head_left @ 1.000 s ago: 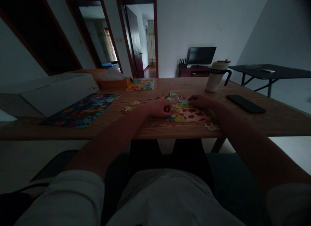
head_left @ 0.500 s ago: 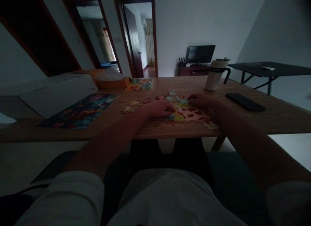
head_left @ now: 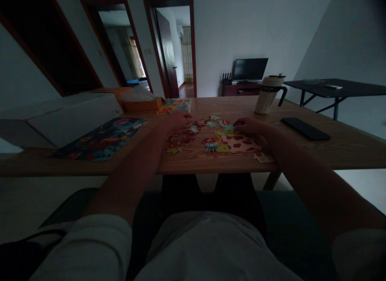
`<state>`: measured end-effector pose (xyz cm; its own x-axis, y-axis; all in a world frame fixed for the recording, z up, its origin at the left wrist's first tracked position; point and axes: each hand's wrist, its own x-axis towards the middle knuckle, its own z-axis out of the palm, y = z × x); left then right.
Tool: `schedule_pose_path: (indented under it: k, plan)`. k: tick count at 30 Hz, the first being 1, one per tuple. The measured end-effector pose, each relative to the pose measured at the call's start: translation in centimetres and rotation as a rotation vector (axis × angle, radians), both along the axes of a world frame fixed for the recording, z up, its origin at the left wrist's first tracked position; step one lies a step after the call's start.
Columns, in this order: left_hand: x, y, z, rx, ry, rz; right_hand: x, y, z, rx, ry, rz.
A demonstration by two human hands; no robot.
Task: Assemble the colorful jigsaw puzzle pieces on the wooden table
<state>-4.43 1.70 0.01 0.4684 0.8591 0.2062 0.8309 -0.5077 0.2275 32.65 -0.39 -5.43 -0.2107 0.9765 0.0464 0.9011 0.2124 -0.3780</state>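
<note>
On the wooden table (head_left: 193, 162) lies a partly joined jigsaw puzzle (head_left: 241, 143) with pink, brown-spotted and yellow-green areas. My right hand (head_left: 249, 126) rests at its upper right edge, fingers bent and apart, fingertips touching the teal and yellow pieces there. Left of the puzzle is a heap of loose puzzle pieces (head_left: 182, 138), mostly red and brown. My left hand (head_left: 177, 119) is over the far side of this heap, fingers stretched forward, with nothing visible in them. A few pale-green pieces (head_left: 214, 117) lie between the hands, farther back.
A colourful picture sheet (head_left: 176, 106) lies at the back, and a dark blue one (head_left: 102, 142) on the left beside a white box (head_left: 75, 116). An orange box (head_left: 141, 104) stands behind. On the right are a handled tumbler (head_left: 265, 100) and a black phone (head_left: 304, 128).
My left hand has moved from the puzzle's left edge leftward and away from me, uncovering that edge and the loose pieces. My right hand has stayed in place.
</note>
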Motion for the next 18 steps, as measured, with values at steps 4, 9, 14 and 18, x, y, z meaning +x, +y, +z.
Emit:
schedule_pose_path:
  k: [4,9,14,18]
  plan:
    - [-2.6,1.9,-0.1,-0.044,0.055,0.176,0.1,0.1,-0.1,-0.001,0.000,0.000]
    - [-2.4,1.9,-0.6,-0.088,0.108,0.122,0.0,-0.1,-0.1,-0.010,0.010,-0.011]
    - [-1.7,1.4,-0.9,-0.131,0.143,0.051,0.0,-0.2,0.0,-0.010,0.024,-0.007]
    - [-1.6,1.4,-1.2,-0.179,0.055,0.018,0.0,0.0,-0.1,-0.018,0.030,-0.009]
